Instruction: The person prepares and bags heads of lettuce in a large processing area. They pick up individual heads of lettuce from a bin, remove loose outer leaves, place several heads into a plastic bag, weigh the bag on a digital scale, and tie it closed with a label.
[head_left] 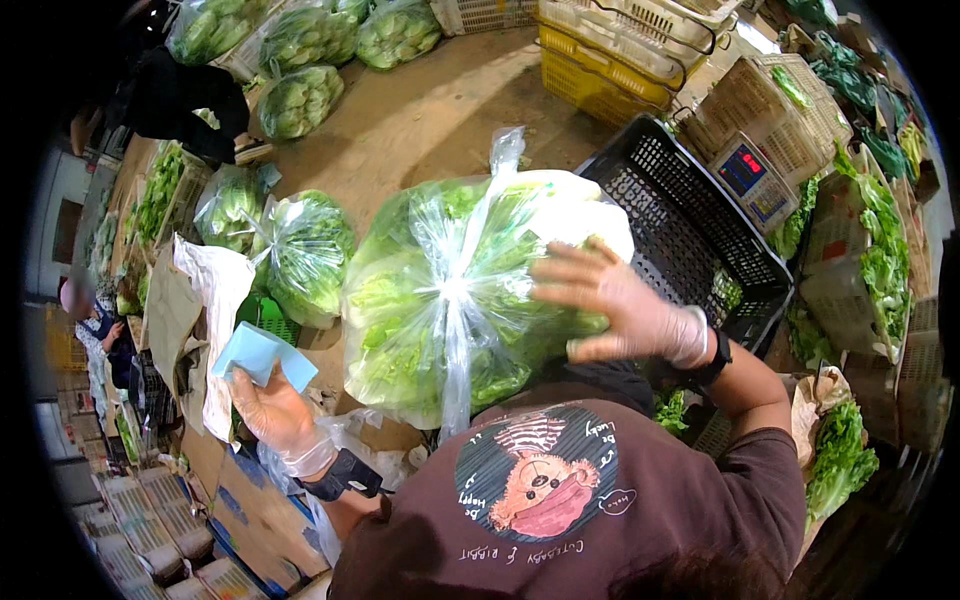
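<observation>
A large clear plastic bag of leafy green lettuce (pixel 410 250) fills the middle of the view, its top gathered and tied in a knot with loose plastic ends sticking out. My right hand (pixel 630 310), in a thin clear glove, lies over the bag's right side with its fingers spread. Off to the left of the bag, my gloved left hand (pixel 275 415) pinches a light blue slip of paper (pixel 258 350). Dark bands show on both wrists.
At the right stands a black crate (pixel 690 180), with a digital scale (pixel 752 178) beyond it. Yellow crates (pixel 595 75) are stacked at the back. More bagged lettuce (pixel 310 255) sits at the left near a white cloth (pixel 225 300). Another person (pixel 180 105) in dark clothes is at the upper left.
</observation>
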